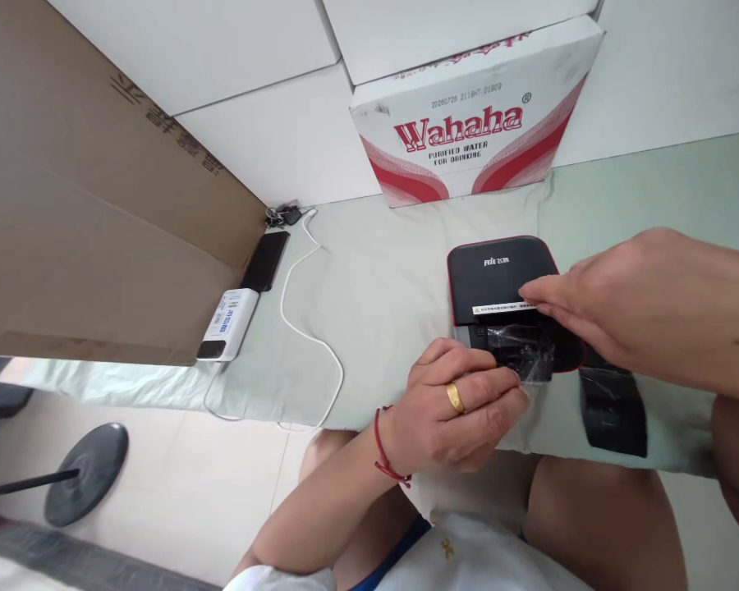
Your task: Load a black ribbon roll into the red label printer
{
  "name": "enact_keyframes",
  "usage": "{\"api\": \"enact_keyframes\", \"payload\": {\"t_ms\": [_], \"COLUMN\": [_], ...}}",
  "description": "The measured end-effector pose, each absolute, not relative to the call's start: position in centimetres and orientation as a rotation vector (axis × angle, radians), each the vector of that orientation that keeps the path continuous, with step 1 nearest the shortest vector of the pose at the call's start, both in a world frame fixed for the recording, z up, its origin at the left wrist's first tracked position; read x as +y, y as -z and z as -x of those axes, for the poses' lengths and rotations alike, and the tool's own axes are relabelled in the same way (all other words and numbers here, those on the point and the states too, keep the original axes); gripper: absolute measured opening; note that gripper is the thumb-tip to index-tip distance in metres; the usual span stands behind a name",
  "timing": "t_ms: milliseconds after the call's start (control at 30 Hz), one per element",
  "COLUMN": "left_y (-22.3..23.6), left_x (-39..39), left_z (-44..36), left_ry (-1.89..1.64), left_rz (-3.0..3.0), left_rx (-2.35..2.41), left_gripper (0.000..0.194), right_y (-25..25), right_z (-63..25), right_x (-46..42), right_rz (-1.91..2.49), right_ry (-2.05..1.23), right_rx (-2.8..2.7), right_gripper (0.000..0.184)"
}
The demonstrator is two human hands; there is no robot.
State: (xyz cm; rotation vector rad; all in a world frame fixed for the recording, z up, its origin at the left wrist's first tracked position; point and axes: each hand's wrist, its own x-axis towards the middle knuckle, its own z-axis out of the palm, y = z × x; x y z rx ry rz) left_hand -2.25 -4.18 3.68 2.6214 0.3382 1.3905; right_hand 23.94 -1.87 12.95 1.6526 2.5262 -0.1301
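A black, rounded box-like device (pixel 498 283) with a thin red edge and white lettering lies on the pale green cloth. Across it runs a narrow white warning label (pixel 502 309). My left hand (pixel 461 402), with a gold ring, is closed at the device's front edge. Its fingers pinch crinkled clear plastic film (pixel 539 353) over a glossy dark part. From the right, my right hand (pixel 616 304) rests on the device, fingertips pressed together at the label's right end. Whatever those fingers grip, if anything, is hidden. A black glossy piece (pixel 612 410) lies beside the device.
A Wahaha carton (pixel 474 123) stands against the white panels at the back. A large cardboard box (pixel 129 222) fills the left. Near it lie a black flat object (pixel 267 261), a white power bank (pixel 229 324) and a white cable (pixel 289 308).
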Motion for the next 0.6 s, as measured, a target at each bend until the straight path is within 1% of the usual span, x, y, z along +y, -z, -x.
{"api": "enact_keyframes", "payload": {"t_ms": [67,233,300,367,467,600], "left_y": [-3.6,-3.1,-2.8,-2.7,-2.9,-2.9], "left_x": [-3.9,-2.4,-1.9,-1.5,-1.3,-1.0], "left_z": [2.3,3.2,3.5,3.5,3.0,2.0], "left_ry": [-1.402,-1.283,-1.207,-1.157,-1.144,-1.199], "left_rz": [-2.598,-2.448,-2.439,-2.456,-2.495,-2.555], "left_rx": [0.393,0.826,0.889,0.886,0.884,0.812], "left_gripper": [0.024,0.062,0.074,0.08,0.078,0.059], "right_y": [-11.9,-9.5,-9.6,-10.4,-12.3,-13.3], "right_z": [-23.6,-24.9,-25.1,-24.8,-23.8,-23.6], "right_x": [-2.0,-2.1,-2.1,-2.1,-1.6,-0.5], "right_rz": [-1.59,-1.554,-1.519,-1.476,-1.436,-1.564], "right_ry": [0.061,0.05,0.014,-0.035,0.045,0.231], "right_rx": [2.526,2.712,2.714,2.634,2.535,2.503], "right_gripper": [0.012,0.009,0.014,0.019,0.021,0.019]}}
